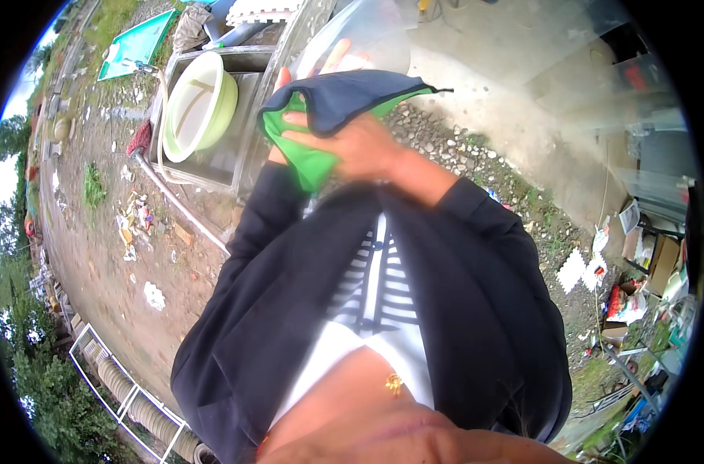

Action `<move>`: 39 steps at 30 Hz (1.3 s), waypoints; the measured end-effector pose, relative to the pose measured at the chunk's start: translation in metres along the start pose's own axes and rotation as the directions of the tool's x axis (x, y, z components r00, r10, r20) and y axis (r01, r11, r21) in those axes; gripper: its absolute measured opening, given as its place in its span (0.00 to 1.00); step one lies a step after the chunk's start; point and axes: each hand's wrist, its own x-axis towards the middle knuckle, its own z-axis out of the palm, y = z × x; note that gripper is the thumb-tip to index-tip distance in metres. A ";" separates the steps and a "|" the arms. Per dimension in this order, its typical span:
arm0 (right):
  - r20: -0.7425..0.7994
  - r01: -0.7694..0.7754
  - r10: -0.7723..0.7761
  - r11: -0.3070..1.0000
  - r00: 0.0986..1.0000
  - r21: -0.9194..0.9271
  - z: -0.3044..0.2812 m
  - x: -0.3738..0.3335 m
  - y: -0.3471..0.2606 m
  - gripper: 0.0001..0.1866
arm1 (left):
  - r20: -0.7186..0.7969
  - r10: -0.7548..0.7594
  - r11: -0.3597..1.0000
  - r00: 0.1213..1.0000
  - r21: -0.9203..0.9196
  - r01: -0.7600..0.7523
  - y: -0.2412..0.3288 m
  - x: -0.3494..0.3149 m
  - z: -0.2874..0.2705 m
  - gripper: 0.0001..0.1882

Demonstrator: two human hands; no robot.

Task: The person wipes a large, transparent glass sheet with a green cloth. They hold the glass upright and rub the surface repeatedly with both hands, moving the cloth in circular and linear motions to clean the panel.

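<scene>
A cloth (352, 97), dark grey on one side and green on the other, is bunched between my hands in front of my chest. My right hand (363, 147) grips it from the near side, its fingers reaching left across the green part. My left hand (338, 58) is mostly hidden behind the cloth. Its thumb sticks out at the left, and its fingertips stretch up past the cloth's far edge, apart. Just beyond the fingertips is a translucent, rounded plastic-looking sheet (387, 39); whether my left hand touches it I cannot tell.
To the left, a pale green basin (227, 116) tilts inside a sink (247, 69) with a tap (139, 67). A long handle with a red head (139, 139) leans beside it. Gravel (437, 139) and concrete (476, 85) lie ahead to the right; clutter with a cardboard box (664, 263) fills the far right.
</scene>
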 end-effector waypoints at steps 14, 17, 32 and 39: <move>0.151 -0.053 0.943 -0.142 0.295 0.988 -0.027 -0.105 0.125 0.23 | -0.029 0.097 0.990 0.995 -0.104 -0.100 0.021 -0.007 0.017 0.45; 0.334 0.004 0.799 -0.388 0.499 0.922 -0.033 -0.103 0.119 0.24 | -0.038 0.095 0.991 0.995 -0.086 -0.098 0.021 -0.002 0.021 0.46; 0.313 -0.468 0.765 -0.017 0.563 0.884 -0.077 -0.047 0.085 0.19 | -0.158 -0.017 0.998 0.987 0.057 0.026 -0.010 0.000 -0.004 0.44; 0.034 -0.494 0.971 0.090 0.236 0.865 -0.095 -0.073 0.102 0.18 | -0.142 0.045 0.994 0.989 0.105 -0.030 0.000 0.008 0.012 0.43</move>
